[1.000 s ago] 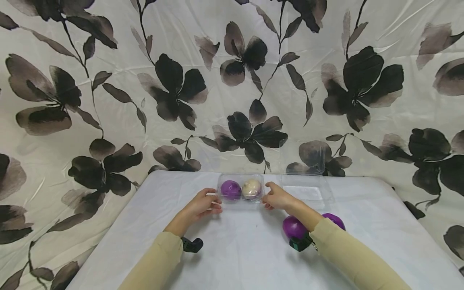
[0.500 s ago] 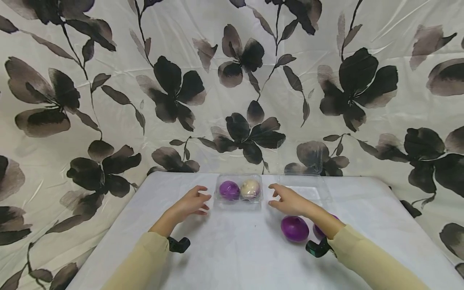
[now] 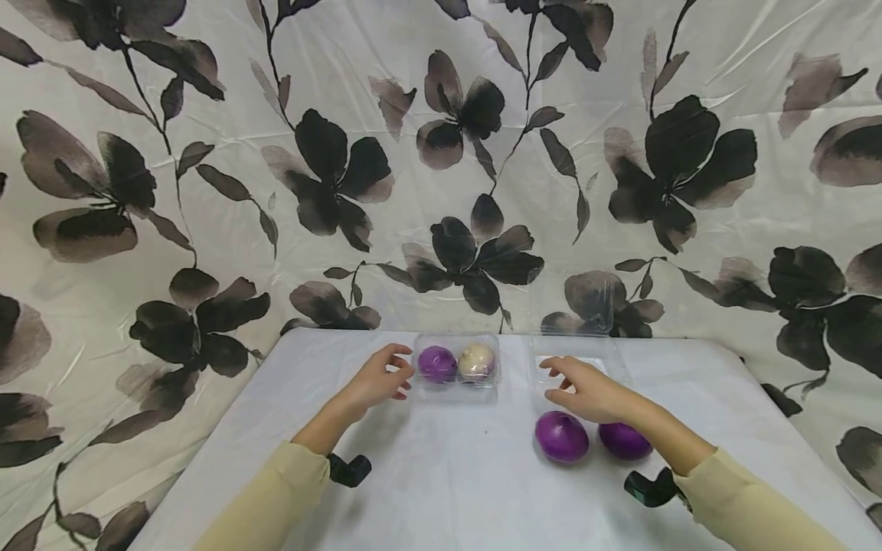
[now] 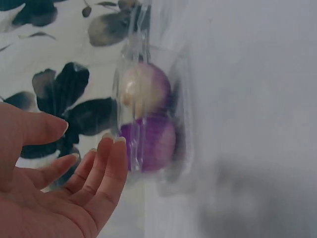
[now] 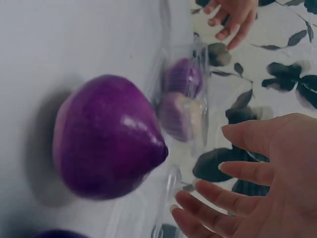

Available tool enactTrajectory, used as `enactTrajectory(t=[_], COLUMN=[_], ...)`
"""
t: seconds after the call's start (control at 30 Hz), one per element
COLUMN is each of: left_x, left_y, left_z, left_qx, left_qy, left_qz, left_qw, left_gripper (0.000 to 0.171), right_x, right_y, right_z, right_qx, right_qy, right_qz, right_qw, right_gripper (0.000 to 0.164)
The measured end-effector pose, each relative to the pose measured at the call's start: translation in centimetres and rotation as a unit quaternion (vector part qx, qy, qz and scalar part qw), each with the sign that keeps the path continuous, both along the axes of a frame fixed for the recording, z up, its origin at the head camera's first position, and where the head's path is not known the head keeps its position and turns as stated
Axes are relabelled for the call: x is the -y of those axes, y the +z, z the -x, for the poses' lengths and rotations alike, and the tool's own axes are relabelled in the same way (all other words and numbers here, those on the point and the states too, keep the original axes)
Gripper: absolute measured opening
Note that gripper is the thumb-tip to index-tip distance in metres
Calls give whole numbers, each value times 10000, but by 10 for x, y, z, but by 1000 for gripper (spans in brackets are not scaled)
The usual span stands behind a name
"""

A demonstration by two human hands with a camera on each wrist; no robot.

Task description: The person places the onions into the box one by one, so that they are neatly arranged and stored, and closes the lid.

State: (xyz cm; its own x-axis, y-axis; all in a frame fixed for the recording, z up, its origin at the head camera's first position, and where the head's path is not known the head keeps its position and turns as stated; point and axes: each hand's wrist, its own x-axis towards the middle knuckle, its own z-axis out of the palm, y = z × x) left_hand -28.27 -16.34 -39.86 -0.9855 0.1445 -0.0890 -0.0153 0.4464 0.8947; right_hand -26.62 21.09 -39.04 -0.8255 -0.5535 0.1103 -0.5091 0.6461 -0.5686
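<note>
A creased floral sheet (image 3: 427,180) backed the white worktop (image 3: 468,474). An open clear-plastic box (image 3: 608,358) stood partly behind the right hand (image 3: 592,390), a closed box (image 3: 456,389) of onions (image 3: 437,364) just beside the left hand (image 3: 377,376), both hands empty and loosely bent. Two glossy purple onions (image 3: 562,438) lay in front.

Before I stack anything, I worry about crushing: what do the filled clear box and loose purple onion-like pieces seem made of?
Filled clear box: probably thin glossy plastic, being see-through with bright edge glints.
Loose purple onion-like pieces: smooth, shiny, with pale highlights; possibly onion skin, possibly plastic.
</note>
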Motion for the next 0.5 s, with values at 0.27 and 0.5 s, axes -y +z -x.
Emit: enactTrajectory(t=[0.27,0.5], left_x=[-31,-64], left_y=[7,1], left_z=[-2,-4], left_qx=[-550,-915], left_qy=[-192,-387], left_qz=[114,154], left_qw=[9982,9949], left_gripper=[41,38], right_x=[-35,-67], right_y=[4,-10], right_z=[-12,-31], right_qx=[-529,-772], right_qy=[-286,-633], right_qz=[112,71], right_qw=[9981,9950], right_gripper=[42,42])
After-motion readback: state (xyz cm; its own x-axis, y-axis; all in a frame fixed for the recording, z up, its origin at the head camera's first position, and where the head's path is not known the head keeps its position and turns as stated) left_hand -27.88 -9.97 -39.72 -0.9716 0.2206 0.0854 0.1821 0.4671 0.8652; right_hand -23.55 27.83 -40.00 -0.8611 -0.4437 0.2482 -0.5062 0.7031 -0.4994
